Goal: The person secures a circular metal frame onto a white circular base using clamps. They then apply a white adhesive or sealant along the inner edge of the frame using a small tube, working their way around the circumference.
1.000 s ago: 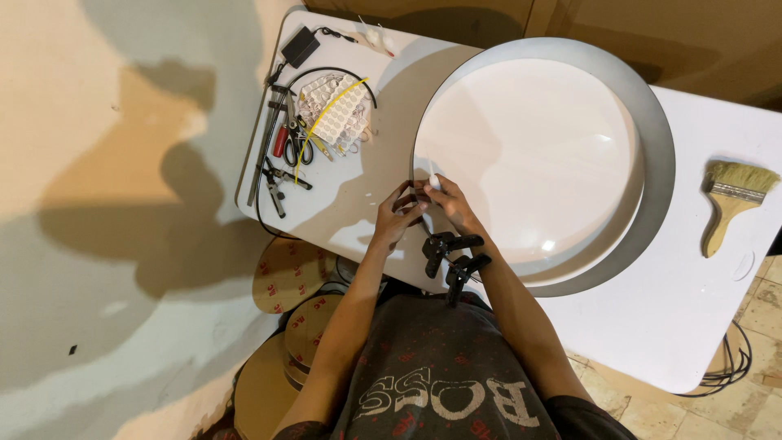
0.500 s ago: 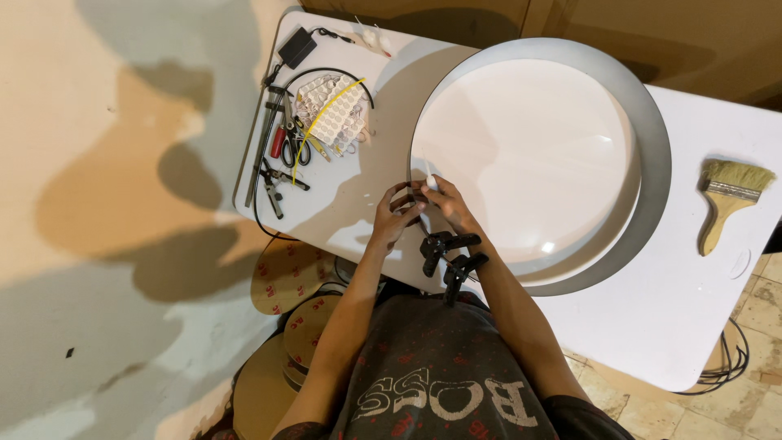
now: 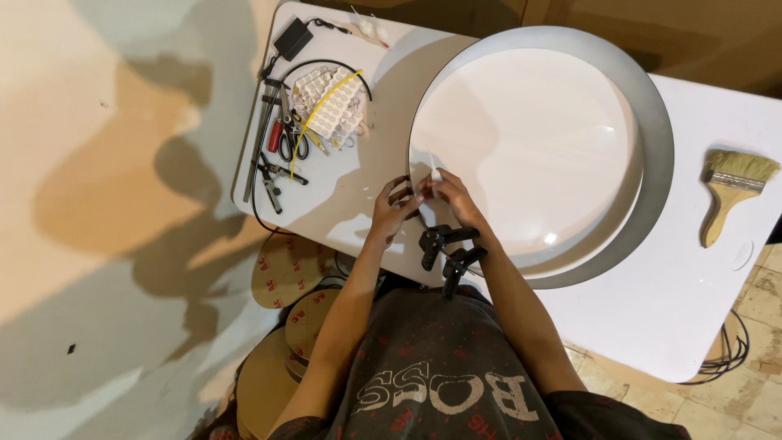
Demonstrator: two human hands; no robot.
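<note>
Head view. Large round white dome-shaped diffuser panel in a grey metal ring frame (image 3: 529,147) lies flat on the white desk (image 3: 700,301), filling most of its middle. Both hands work at the panel's near-left rim.

Left hand (image 3: 391,208): fingers curled narrow, tips pressed to the rim edge just left of the right hand; whether they pinch anything cannot be told.

Right hand (image 3: 456,195): fingers pinched close on a small white tab or strip (image 3: 435,173) at the rim, which stands just above the fingertips.

Two black spring clamps (image 3: 448,248) grip the rim just below the right fingers, toward the body.

Handling judgement: panel looks thin, smooth, glossy plastic; probably light but wide and floppy, easily scratched or cracked. Best held at the stiffer grey ring, both hands well apart, not on the dome.

Well left of the fingers: scissors and pliers (image 3: 281,151), a white LED-module bundle with yellow wire (image 3: 330,106). Far right: wooden-handled paintbrush (image 3: 725,195).
</note>
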